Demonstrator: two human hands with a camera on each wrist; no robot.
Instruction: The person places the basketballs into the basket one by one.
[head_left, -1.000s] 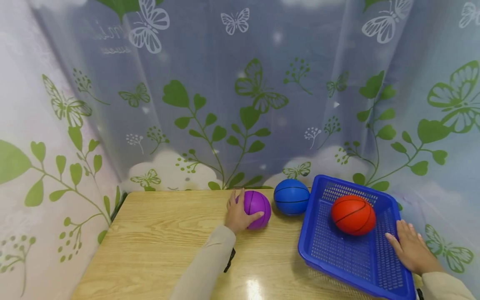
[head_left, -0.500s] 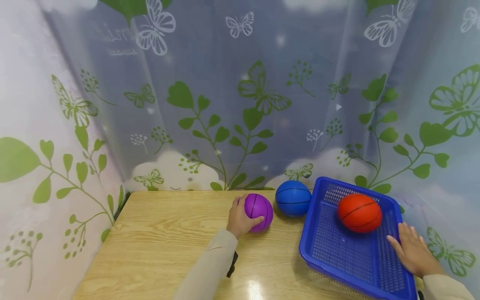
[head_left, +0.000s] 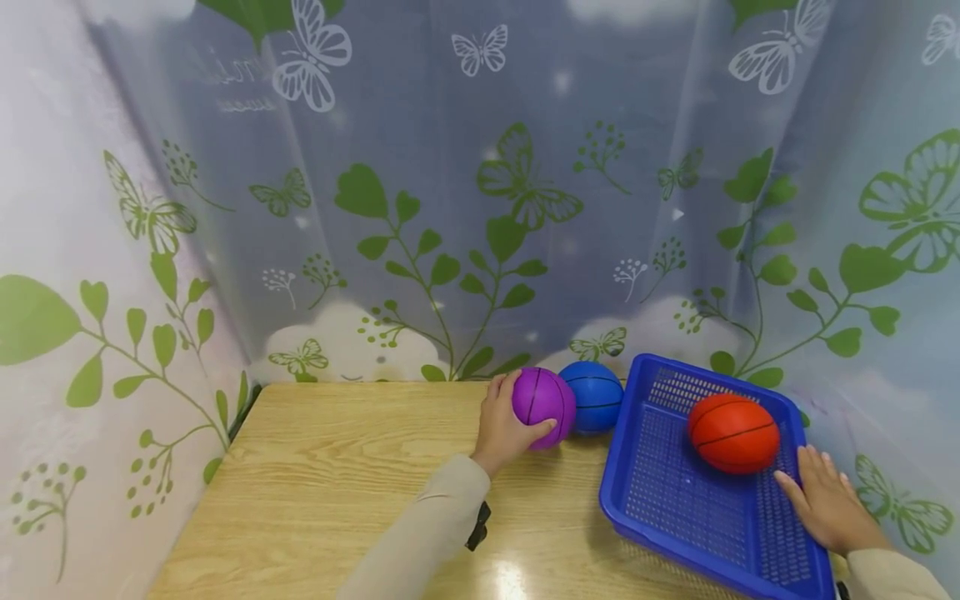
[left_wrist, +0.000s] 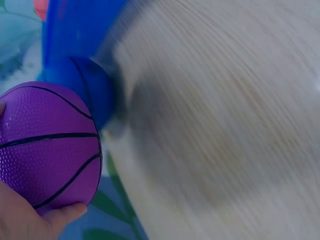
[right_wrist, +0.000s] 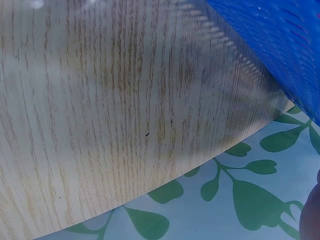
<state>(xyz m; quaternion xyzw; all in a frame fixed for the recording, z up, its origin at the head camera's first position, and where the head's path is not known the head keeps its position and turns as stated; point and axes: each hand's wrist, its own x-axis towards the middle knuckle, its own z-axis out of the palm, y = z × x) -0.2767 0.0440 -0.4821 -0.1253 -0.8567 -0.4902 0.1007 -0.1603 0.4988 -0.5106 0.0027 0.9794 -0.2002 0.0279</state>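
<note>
My left hand (head_left: 504, 425) grips a purple toy basketball (head_left: 546, 408), fingers round its left side and thumb across its front. In the left wrist view the thumb presses the lower side of the purple ball (left_wrist: 50, 150), and a soft shadow falls on the tabletop. A blue toy basketball (head_left: 596, 398) sits just right of it, partly covered by the purple one. On the right, my right hand (head_left: 828, 500) rests with straight fingers against the right rim of a blue plastic basket (head_left: 615, 492). Inside the basket lies a red toy basketball (head_left: 735, 433), toward the right wall.
The wooden table (head_left: 337, 467) stretches left of the basket. A patterned curtain (head_left: 420, 250) with leaves and butterflies hangs behind the table's back edge and along both sides. In the right wrist view, the basket wall (right_wrist: 280, 40) slants over the table's edge.
My left hand has moved right with the purple basketball, toward the blue one. The red basketball has rolled rightward inside the basket. My right hand stays at the basket's rim.
</note>
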